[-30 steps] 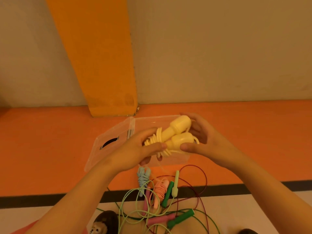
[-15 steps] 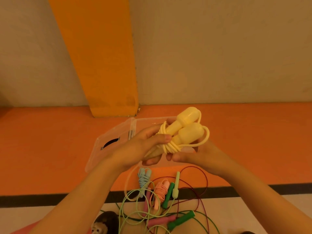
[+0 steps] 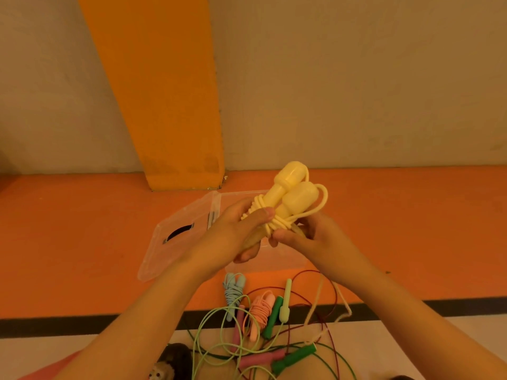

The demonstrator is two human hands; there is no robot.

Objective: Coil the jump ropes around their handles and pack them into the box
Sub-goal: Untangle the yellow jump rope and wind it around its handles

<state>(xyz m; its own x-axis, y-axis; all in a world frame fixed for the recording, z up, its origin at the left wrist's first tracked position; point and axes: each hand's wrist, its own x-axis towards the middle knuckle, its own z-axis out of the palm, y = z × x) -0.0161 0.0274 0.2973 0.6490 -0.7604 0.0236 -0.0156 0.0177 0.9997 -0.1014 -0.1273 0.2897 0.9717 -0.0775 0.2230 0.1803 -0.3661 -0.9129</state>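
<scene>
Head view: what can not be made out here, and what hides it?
- Inside of the clear box: hidden by the left hand, right hand and yellow jump rope.
- Lower handle ends of the yellow jump rope: covered by the left hand.
- Furry toy: cut off by the bottom edge.
- Loose yellow cord below the right hand: blurred.

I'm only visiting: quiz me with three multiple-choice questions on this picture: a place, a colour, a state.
1. The clear box sits: A on the orange floor; B on a shelf; C on a chair.
2. The held rope, gripped by the left hand and right hand, is: A blue; B yellow; C red.
3. The blue rope is: A stretched straight; B inside the box; C coiled on the floor.
Key: 1A, orange surface lies under it; 2B, handles and cord are yellow; 3C, its cord wraps its handles.
</scene>
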